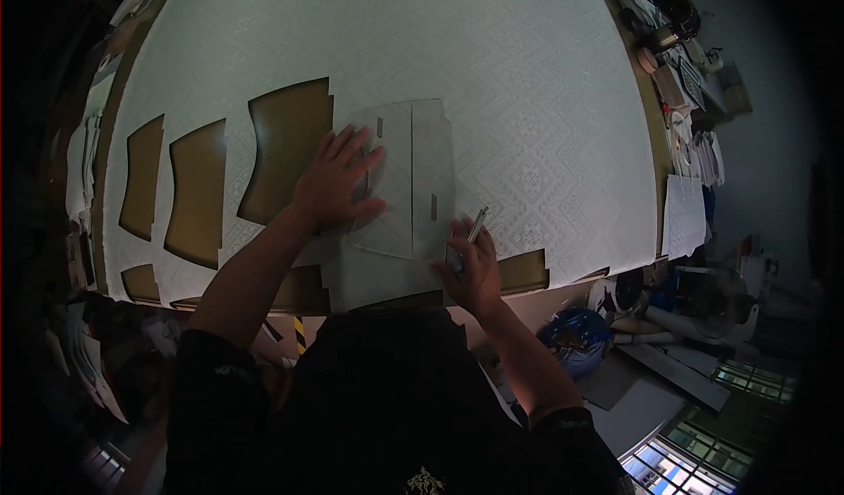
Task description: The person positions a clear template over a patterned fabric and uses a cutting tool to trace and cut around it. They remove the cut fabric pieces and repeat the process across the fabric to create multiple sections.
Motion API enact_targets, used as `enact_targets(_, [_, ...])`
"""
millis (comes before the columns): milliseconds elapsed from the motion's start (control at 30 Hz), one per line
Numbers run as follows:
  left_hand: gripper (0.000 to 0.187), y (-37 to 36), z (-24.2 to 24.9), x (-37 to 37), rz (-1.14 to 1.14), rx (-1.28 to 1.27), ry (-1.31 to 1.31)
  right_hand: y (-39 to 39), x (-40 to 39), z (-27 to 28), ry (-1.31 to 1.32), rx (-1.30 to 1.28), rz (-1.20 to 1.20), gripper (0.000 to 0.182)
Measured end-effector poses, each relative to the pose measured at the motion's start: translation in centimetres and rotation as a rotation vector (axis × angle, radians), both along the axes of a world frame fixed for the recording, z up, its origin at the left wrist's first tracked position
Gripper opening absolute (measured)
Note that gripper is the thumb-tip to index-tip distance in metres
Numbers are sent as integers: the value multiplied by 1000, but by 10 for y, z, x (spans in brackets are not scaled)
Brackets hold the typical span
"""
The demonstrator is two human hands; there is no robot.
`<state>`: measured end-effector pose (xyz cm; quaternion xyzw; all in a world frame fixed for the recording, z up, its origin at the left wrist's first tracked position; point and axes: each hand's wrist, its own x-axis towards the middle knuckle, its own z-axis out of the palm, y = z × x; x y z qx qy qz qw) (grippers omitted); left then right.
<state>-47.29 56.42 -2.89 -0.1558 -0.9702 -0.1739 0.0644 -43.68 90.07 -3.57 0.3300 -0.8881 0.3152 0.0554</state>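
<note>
White cloth with a zigzag lace-like pattern point(527, 126) is spread over the table. On it lies a pale pattern template point(431, 143) with a long dark line and two small slots. My left hand point(334, 178) rests on the template's left part, palm down, fingers spread. My right hand point(472, 271) is at the template's lower right edge, its fingers closed round a slim silver pen point(477, 224) that points up and away. Part of the pen is hidden by the fingers. Just left of my left hand, a large curved cut-out point(286, 143) bares the brown tabletop.
More cut-outs point(197, 192) line the cloth's left side and near edge. Along the right table edge are papers point(684, 214) and a flask-like container point(664, 38). Below right stand a fan point(721, 302) and a blue plastic bag point(576, 341).
</note>
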Motion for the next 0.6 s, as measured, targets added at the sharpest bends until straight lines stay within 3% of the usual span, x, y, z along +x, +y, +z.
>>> enact_targets(600, [86, -1, -4, 3, -4, 12, 22, -1, -2, -1, 25, 0, 29, 50])
